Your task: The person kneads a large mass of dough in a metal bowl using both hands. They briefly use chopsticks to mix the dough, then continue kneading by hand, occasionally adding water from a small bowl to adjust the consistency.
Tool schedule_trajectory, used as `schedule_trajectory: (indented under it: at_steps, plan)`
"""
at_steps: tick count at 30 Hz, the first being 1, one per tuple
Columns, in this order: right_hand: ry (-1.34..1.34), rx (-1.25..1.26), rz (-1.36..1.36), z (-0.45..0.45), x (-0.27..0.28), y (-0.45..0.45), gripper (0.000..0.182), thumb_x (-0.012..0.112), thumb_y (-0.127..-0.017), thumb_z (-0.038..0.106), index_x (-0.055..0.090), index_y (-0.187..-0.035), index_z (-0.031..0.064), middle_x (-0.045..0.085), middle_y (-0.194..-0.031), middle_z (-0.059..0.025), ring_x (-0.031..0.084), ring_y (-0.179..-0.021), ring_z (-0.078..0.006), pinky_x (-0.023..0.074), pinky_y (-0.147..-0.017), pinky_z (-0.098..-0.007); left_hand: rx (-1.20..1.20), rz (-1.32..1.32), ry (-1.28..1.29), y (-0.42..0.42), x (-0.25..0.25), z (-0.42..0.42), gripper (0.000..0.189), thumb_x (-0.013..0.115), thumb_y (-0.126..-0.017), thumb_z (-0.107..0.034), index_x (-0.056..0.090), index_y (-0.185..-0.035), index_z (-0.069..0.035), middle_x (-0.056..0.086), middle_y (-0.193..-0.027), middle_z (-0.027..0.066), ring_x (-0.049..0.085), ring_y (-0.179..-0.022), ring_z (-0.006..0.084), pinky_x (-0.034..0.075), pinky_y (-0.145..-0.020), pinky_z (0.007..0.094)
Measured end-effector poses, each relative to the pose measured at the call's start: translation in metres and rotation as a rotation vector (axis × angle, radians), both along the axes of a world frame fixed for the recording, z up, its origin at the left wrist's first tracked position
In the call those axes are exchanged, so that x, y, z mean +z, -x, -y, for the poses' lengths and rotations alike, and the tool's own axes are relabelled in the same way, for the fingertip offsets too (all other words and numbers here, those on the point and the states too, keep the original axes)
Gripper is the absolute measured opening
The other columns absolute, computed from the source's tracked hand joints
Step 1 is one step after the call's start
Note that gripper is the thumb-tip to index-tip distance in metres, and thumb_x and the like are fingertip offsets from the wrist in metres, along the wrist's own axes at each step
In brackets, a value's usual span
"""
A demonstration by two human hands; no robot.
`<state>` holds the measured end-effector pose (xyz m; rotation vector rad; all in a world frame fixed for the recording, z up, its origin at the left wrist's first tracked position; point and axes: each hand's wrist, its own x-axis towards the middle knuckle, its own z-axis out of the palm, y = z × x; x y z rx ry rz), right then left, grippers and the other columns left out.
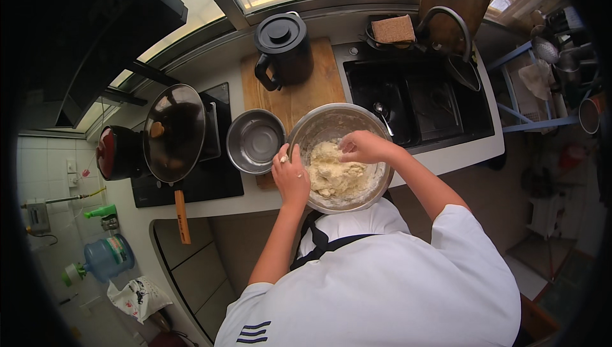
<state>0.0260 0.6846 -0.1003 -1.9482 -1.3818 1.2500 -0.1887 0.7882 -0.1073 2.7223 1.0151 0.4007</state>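
A large steel mixing bowl holds a rough, crumbly mass of pale dough, with loose flour on the bowl's inner wall. My left hand grips the bowl's left rim; bits of dough cling to its fingers. Over the right part of the dough is my right hand, its fingers loosely bent and apart, with nothing visible in them. Whether its fingertips touch the dough is hard to see. To the left stands a smaller metal bowl with no visible contents, close beside the large bowl's rim.
Behind the bowls, a black lidded jug stands on a wooden board. A black sink with a spoon lies right. Left, a glass-lidded pan sits over the cooktop, its wooden handle jutting past the counter edge.
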Motion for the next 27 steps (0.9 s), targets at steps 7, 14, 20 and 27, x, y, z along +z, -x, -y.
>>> schedule_trajectory:
  at_steps: [7,14,20,27]
  plan:
    - [0.261,0.060,0.428,-0.080,-0.074,0.038,0.076,0.063,-0.071,0.068,0.066,-0.106,0.0014,0.068,-0.099,-0.0160,0.065,-0.094,-0.0310,0.0519,-0.080,-0.0398,0.292,0.062,0.592,0.020,-0.041,-0.003,0.040,0.057,-0.088,-0.018,0.042,-0.118,0.003,0.059,-0.100,0.0304,0.057,-0.093,0.0464,0.045,-0.076,0.0521]
    - [0.186,0.239,0.594,-0.078,-0.088,0.063,0.074,0.071,-0.060,0.064,0.068,-0.102,0.0035,0.067,-0.099,-0.0158,0.062,-0.097,-0.0318,0.0510,-0.082,-0.0422,0.304,0.162,0.511,0.027,-0.059,-0.002,0.023,0.051,-0.090,-0.012,0.040,-0.104,0.003,0.061,-0.086,0.0310,0.057,-0.083,0.0498,0.043,-0.070,0.0553]
    - [-0.150,0.147,0.482,-0.039,-0.098,0.058,0.068,0.080,-0.058,0.045,0.058,-0.108,0.0048,0.065,-0.093,-0.0194,0.063,-0.089,-0.0371,0.0501,-0.079,-0.0419,0.293,0.129,0.541,0.025,-0.058,-0.004,0.023,0.052,-0.089,-0.010,0.040,-0.104,0.003,0.060,-0.087,0.0307,0.057,-0.083,0.0497,0.044,-0.070,0.0546]
    - [-0.061,0.152,0.353,-0.011,0.025,0.044,0.049,0.080,-0.062,0.017,0.053,-0.101,0.0057,0.064,-0.090,-0.0170,0.062,-0.089,-0.0351,0.0496,-0.076,-0.0434,0.289,0.164,0.545,0.029,-0.062,-0.010,0.024,0.052,-0.089,-0.009,0.040,-0.104,0.004,0.060,-0.086,0.0315,0.057,-0.083,0.0501,0.044,-0.070,0.0539]
